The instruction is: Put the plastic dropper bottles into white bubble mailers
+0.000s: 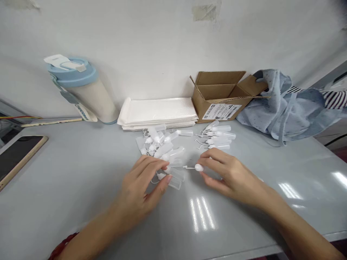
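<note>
Several small translucent dropper bottles (175,155) with thin tethered caps lie in a loose pile at the middle of the table. At the pile's near left is my left hand (145,182), thumb and fingers apart, with bottles just beyond its fingertips. My right hand (227,173) pinches a small dropper bottle (199,167), its white top and thin strap pointing towards the pile; the fingers hide most of its body. Behind my right hand, a second group of dropper bottles (220,140) lies side by side, caps towards the left.
A stack of white packets (162,112) lies against the wall, beside an open cardboard box (217,108). Blue cloth (276,112) is bunched at the right. A tumbler with a blue lid (89,94) stands at the back left, and a phone (20,155) lies at the left edge.
</note>
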Tool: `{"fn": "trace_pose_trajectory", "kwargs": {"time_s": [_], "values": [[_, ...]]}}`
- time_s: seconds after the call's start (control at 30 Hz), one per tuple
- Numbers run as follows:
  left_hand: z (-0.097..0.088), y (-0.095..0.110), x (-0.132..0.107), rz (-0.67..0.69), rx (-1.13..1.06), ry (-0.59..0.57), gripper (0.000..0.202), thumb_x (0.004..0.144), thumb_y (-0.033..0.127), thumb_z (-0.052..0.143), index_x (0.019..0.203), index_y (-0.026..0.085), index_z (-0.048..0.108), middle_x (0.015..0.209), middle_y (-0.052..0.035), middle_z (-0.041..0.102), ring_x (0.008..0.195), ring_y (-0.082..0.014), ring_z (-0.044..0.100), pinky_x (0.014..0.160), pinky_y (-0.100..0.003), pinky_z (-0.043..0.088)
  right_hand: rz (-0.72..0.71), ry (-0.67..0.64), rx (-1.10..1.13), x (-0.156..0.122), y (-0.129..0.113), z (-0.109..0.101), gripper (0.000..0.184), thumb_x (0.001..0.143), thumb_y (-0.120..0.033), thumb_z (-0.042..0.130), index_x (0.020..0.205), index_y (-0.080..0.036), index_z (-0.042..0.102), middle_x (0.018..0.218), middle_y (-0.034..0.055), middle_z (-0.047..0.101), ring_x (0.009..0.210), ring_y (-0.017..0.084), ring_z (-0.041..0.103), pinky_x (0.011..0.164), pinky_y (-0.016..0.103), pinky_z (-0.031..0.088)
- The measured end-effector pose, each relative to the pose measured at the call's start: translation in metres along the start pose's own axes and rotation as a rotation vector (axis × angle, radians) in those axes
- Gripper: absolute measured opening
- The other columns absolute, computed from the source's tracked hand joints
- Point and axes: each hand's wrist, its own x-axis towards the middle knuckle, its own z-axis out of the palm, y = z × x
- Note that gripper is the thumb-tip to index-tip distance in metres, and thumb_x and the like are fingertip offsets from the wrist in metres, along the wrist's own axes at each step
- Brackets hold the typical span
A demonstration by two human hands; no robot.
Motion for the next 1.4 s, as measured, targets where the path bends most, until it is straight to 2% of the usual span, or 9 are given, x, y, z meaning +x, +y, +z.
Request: {"fn": "trace_pose_trajectory", "kwargs": {"time_s": [0.17,0.43,0.63,0.8,0.93,1.13,1.4], "values": [[0.002,0.003,-0.003,0.026,-0.082,-0.046,0.015,0.093,0.012,0.056,0.108,0.016,0.056,0.093,-0.0037,0.065,0.088,-0.0168,0.058,0.078,-0.030,0.051,-0.044,-0.028,0.027,0.004,-0.009,0.006,0.018,0.091,-0.013,0.048,0.096,-0.008,0.065,0.084,0.0103,0.061,0.075,0.020,0.058,0.065,0.032,0.048],[0.006,0.004,-0.005,0.073,-0.144,-0.046,0.016,0.091,0.004,0.056,0.101,0.016,0.059,0.088,-0.0018,0.065,0.082,-0.0140,0.057,0.076,-0.028,0.049,-0.078,-0.018,0.031,0.001,-0.018,0.011,0.018,0.090,-0.013,0.048,0.095,-0.008,0.065,0.082,0.0090,0.060,0.074,0.019,0.056,0.063,0.031,0.048],[0.005,0.007,-0.002,0.055,-0.199,-0.086,0.015,0.090,0.001,0.054,0.092,0.014,0.062,0.080,-0.0035,0.065,0.077,-0.0144,0.056,0.071,-0.028,0.047,-0.101,-0.041,-0.010,0.000,-0.022,0.015,0.020,0.092,-0.014,0.046,0.098,-0.010,0.065,0.083,0.0085,0.060,0.074,0.019,0.056,0.060,0.031,0.046],[0.004,0.009,-0.002,0.038,-0.231,-0.131,0.015,0.089,0.003,0.054,0.090,0.014,0.064,0.079,-0.0042,0.064,0.077,-0.0156,0.057,0.070,-0.029,0.048,-0.099,0.006,0.001,0.000,-0.021,0.014,0.021,0.093,-0.015,0.046,0.103,-0.009,0.063,0.084,0.0089,0.060,0.076,0.019,0.057,0.063,0.031,0.048],[0.005,0.010,-0.003,0.037,-0.257,-0.109,0.016,0.089,0.003,0.055,0.092,0.016,0.065,0.079,-0.0035,0.065,0.075,-0.0152,0.057,0.068,-0.028,0.048,-0.106,-0.010,-0.018,-0.001,-0.023,0.014,0.021,0.093,-0.016,0.046,0.101,-0.009,0.064,0.082,0.0080,0.060,0.073,0.019,0.057,0.060,0.031,0.047],[0.007,0.010,-0.003,-0.004,-0.275,-0.141,0.016,0.090,0.005,0.055,0.092,0.017,0.066,0.079,-0.0025,0.067,0.073,-0.0144,0.058,0.066,-0.026,0.049,-0.101,0.009,-0.030,0.000,-0.025,0.014,0.021,0.093,-0.015,0.046,0.101,-0.009,0.065,0.083,0.0079,0.061,0.074,0.020,0.059,0.058,0.031,0.045],[0.009,0.014,-0.004,-0.076,-0.310,-0.088,0.014,0.090,0.006,0.056,0.088,0.015,0.066,0.075,-0.0012,0.065,0.069,-0.0117,0.058,0.064,-0.023,0.047,-0.111,0.020,-0.046,0.000,-0.027,0.013,0.022,0.094,-0.015,0.044,0.100,-0.010,0.065,0.081,0.0068,0.061,0.070,0.018,0.059,0.055,0.029,0.043]]}}
